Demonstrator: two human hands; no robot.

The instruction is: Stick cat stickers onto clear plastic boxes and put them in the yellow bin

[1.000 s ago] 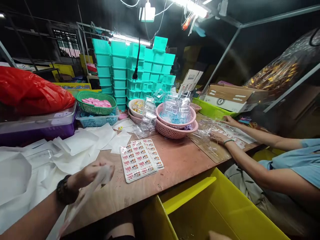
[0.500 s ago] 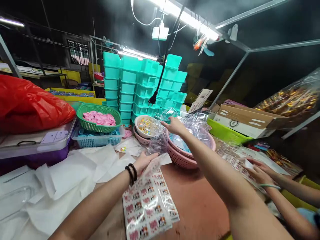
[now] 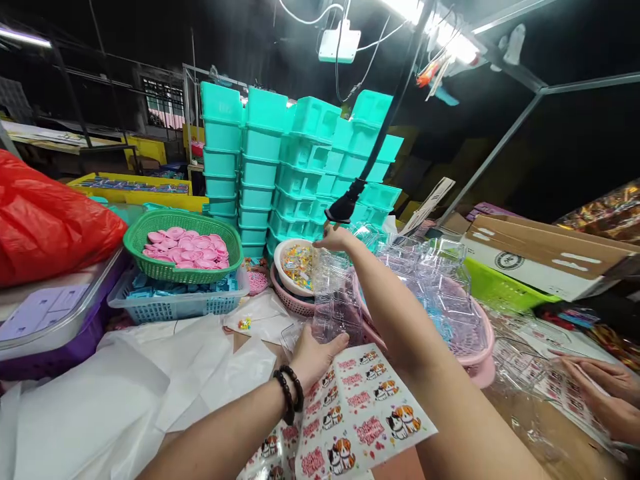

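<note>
My left hand [image 3: 316,355], with dark bead bracelets at the wrist, is closed on the upper edge of a sticker sheet [image 3: 369,407] printed with cartoon cats, dogs and pink lettering. More printed sheets lie under it. Clear plastic packaging [image 3: 334,287] runs from beside the left thumb up to my right hand [image 3: 336,239], whose fingers close around its upper end. Some of those fingertips are hidden. A pink basket [image 3: 483,363] beneath my right forearm holds more clear plastic packaging [image 3: 425,273]. A white bowl [image 3: 281,263] of small colourful pieces stands left of the strip.
Stacked turquoise bins [image 3: 263,140] stand behind, with a black plug [image 3: 343,208] hanging before them. At left are a green basket [image 3: 135,243] of pink pieces, a blue basket [image 3: 170,310] and white papers [image 3: 95,393]. Another person's hands [image 3: 600,393] work at right.
My view has moved closer to the table. The sticker sheet is lifted and tilted toward me. My right hand has drawn in from over the basket, and the clear plastic now stretches upright between my hands.
</note>
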